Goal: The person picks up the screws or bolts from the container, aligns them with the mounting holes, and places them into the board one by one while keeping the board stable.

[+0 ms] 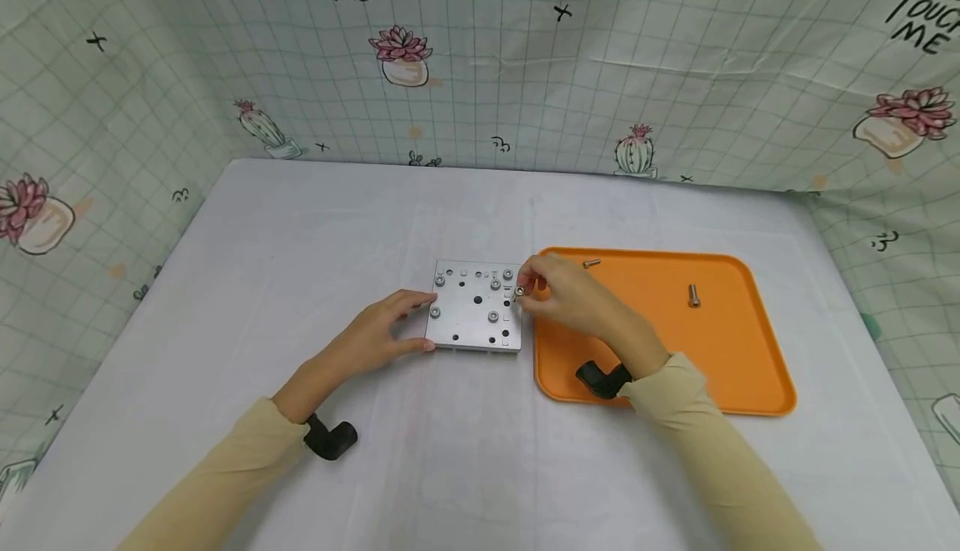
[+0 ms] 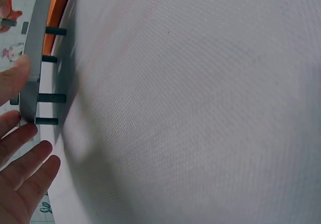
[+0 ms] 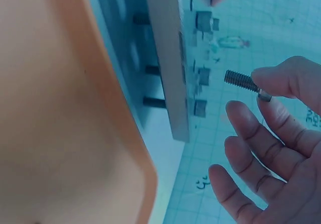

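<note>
The left hand (image 1: 375,330), its grip wide, touches the metal plate (image 1: 465,319) at its left side. Above the plate's right edge, the right hand (image 1: 566,294) has its grip pinching a screw (image 3: 243,81) near the head, threaded tip toward the plate but apart, long axis tilted off square.

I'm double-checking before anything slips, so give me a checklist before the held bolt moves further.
1. Right hand pinching the bolt: ok.
2. Its threaded end facing the metal plate: ok.
3. Bolt inserted: not ok, it is apart from the plate.
4. Left hand touching the plate's edge: ok.
5. Plate flush on the table: not ok, bolt shafts protrude underneath.
6. Bolt's exact alignment: cannot tell.
</note>
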Motion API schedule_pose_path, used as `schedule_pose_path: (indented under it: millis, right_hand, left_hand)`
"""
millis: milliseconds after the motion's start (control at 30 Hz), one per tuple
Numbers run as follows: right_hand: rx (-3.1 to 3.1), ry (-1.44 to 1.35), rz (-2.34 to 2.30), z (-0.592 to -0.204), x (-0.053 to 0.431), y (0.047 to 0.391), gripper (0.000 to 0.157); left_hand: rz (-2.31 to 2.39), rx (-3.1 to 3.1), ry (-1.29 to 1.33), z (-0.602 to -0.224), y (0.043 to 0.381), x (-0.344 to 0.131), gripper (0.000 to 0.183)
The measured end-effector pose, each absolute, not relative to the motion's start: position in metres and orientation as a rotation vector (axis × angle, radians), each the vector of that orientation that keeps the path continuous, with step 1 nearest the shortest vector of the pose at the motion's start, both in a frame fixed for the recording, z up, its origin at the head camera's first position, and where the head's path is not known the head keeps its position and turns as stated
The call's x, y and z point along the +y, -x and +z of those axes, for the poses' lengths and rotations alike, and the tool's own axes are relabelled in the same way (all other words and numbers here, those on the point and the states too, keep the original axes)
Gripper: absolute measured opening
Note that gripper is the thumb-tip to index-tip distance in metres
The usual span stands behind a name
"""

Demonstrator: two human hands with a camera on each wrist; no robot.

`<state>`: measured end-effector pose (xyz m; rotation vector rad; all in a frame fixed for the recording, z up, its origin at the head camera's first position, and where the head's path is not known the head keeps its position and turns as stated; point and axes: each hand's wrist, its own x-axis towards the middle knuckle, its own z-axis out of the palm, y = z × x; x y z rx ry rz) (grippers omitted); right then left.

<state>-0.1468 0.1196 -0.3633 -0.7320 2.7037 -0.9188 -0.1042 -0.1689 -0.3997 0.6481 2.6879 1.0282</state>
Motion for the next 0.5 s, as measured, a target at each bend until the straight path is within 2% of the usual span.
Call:
schedule_pose_path:
  millis: [500]
  right_hand:
    - [2.727, 0.732, -0.82, -0.3728, 0.1083, 0.1492, 0.011]
  left_hand:
    - [1.012, 2.679, -0.607, -0.3988, 0.1041, -0.168, 0.064]
